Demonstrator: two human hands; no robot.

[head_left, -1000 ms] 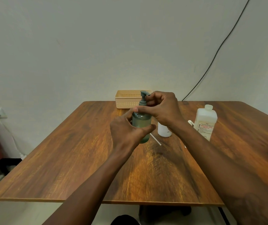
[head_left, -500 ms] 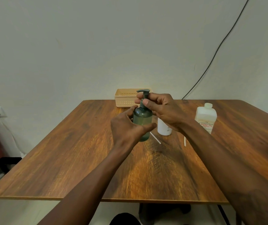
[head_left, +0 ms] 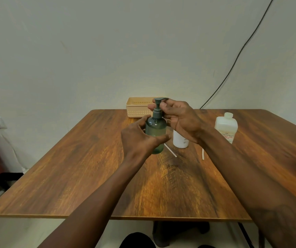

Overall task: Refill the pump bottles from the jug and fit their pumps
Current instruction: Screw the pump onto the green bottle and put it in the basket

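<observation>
The single view was taken from a wide-angle camera worn on the person's head, facing forward and tilted down over the brown wooden counter [head_left: 72, 176]. It sat close: both forearms ran in from the lower edge to the left hand [head_left: 136, 140] and right hand [head_left: 183, 122], which met on the translucent green plastic pump bottle [head_left: 155, 133] at mid-frame. The plain pale wall [head_left: 107, 51] filled the upper half, and the pale floor [head_left: 18, 233] showed below the counter's near edge.

Translucent green plastic bottle [head_left: 157, 129]: left flank covered by left hand [head_left: 136, 138]. White plastic bottle [head_left: 179, 141]: neck hidden behind right hand [head_left: 183, 120]. Translucent white plastic jug [head_left: 226, 125]: label print too small to read. Beige perforated plastic basket [head_left: 137, 106]: right end hidden by dark green plastic pump [head_left: 158, 100].
</observation>
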